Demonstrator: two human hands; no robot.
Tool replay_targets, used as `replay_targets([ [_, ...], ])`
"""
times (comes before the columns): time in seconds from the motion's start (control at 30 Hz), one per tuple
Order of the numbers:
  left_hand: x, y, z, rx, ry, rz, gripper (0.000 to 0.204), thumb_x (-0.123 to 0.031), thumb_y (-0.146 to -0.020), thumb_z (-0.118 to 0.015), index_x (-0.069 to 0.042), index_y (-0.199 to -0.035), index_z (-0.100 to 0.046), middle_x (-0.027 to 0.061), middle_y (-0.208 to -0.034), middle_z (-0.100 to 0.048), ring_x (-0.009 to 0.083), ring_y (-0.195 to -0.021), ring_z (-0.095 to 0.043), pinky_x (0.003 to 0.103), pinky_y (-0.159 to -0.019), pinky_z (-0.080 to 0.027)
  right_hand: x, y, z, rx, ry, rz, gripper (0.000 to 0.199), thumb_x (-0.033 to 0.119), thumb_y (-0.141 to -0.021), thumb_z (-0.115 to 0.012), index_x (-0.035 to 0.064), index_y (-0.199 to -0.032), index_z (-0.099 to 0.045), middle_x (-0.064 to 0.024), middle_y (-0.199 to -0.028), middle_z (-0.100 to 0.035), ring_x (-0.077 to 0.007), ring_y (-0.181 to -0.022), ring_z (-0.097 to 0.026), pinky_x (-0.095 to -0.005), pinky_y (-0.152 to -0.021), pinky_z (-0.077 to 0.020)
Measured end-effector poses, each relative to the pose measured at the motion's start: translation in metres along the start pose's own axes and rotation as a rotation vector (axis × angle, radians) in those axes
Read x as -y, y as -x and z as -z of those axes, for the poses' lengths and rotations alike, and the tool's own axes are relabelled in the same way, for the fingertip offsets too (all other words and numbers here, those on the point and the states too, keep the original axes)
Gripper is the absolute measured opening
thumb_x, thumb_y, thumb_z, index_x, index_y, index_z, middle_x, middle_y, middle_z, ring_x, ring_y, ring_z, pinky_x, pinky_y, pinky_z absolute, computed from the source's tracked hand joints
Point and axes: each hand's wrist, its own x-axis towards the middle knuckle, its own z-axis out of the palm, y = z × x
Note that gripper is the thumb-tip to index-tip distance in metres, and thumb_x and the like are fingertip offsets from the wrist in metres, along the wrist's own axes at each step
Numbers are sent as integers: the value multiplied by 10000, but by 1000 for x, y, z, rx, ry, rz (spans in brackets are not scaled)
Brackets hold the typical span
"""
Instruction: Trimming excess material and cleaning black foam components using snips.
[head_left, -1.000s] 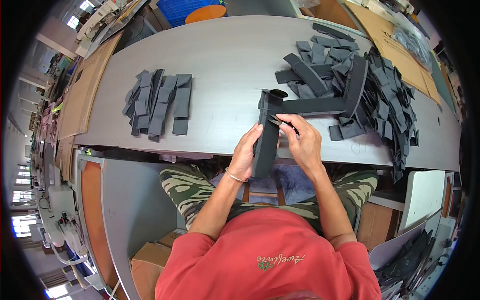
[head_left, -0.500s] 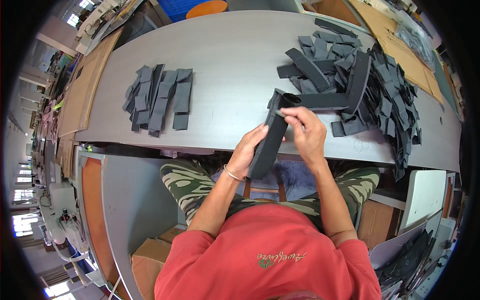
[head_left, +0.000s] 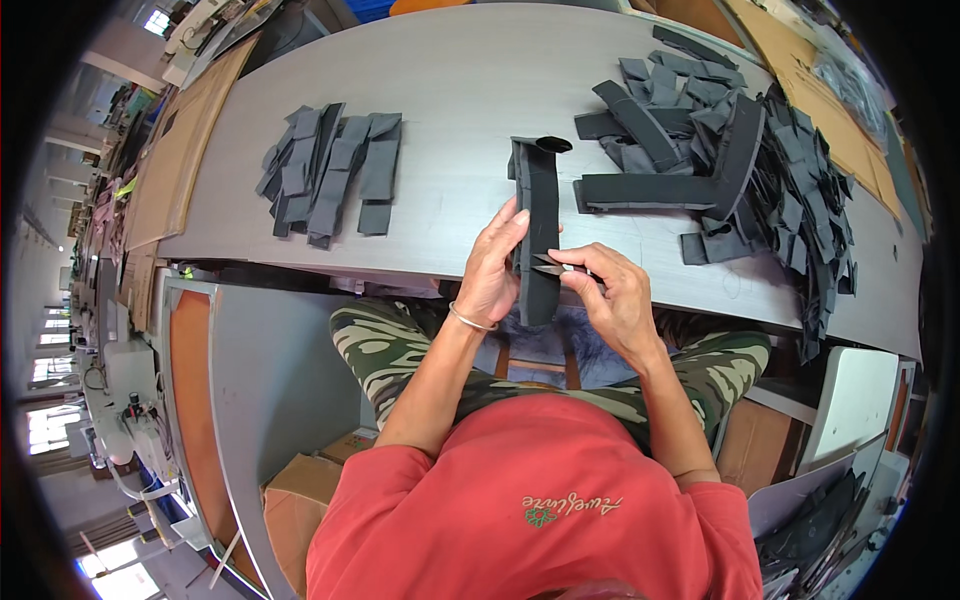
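Note:
My left hand [head_left: 491, 268] is closed on the left edge of a long dark grey fabric strip [head_left: 541, 225], held nearly upright at the table's near edge. The strip's upper end curls over. My right hand [head_left: 617, 300] grips small thread snips [head_left: 551, 266], whose two pointed blades stand apart against the strip's right side, below its middle. Part of the snips is hidden inside my fingers. Just right of the held strip, another dark strip [head_left: 645, 191] lies flat on the table.
A large heap of dark fabric strips [head_left: 785, 200] covers the right of the grey table [head_left: 460, 90]. At the left lies a smaller pile of folded strips [head_left: 312, 165]. Cardboard sheets [head_left: 195, 140] line the table's left side. Below stands a cardboard box [head_left: 300, 500].
The held strip has turned more upright. My right hand has moved down from its upper end, and the blades of the snips now show. The whole view has shifted slightly.

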Motion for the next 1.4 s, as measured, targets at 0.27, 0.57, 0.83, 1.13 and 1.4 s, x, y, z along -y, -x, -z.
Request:
replay_targets([
  [0.27,1,2,1,6,-56,3,327,-218,-979,-429,-10,-1228,-466,136,-1033,-604,171,-959,-605,300,-828,-513,-3,-2,-5,-18,111,164,185,104,-754,-672,117,-938,-691,-37,-720,-601,-218,-636,-526,-329,-598,-435],
  [0.57,0,3,0,-9,-106,16,335,-240,-973,-426,2,-1199,-478,148,-1017,-620,175,-897,-624,287,-802,-519,-11,0,-6,-60,37,150,165,70,-764,-658,103,-920,-699,-39,-703,-604,-208,-639,-536,-311,-612,-430],
  [0.83,-4,-1,0,-83,-72,-63,251,-238,-979,-424,-28,-1085,-514,121,-943,-635,123,-738,-608,247,-610,-524,-6,6,7,-110,162,181,215,49,-738,-677,97,-947,-696,-43,-717,-595,-226,-639,-521,-318,-605,-416],
  [1.13,-1,0,-7,-102,-30,-85,234,-204,-976,-413,-22,-1087,-509,124,-937,-624,133,-735,-604,233,-588,-514,-7,7,-1,-136,255,201,189,50,-732,-677,97,-914,-691,-40,-691,-574,-227,-611,-499,-332,-585,-407],
  [1.4,-8,0,5,-120,-40,-94,251,-224,-971,-399,-15,-1075,-492,130,-947,-612,142,-745,-591,223,-563,-505,-2,16,5,-102,54,115,197,59,-728,-683,87,-923,-689,-51,-680,-566,-221,-612,-507,-326,-570,-411],
])
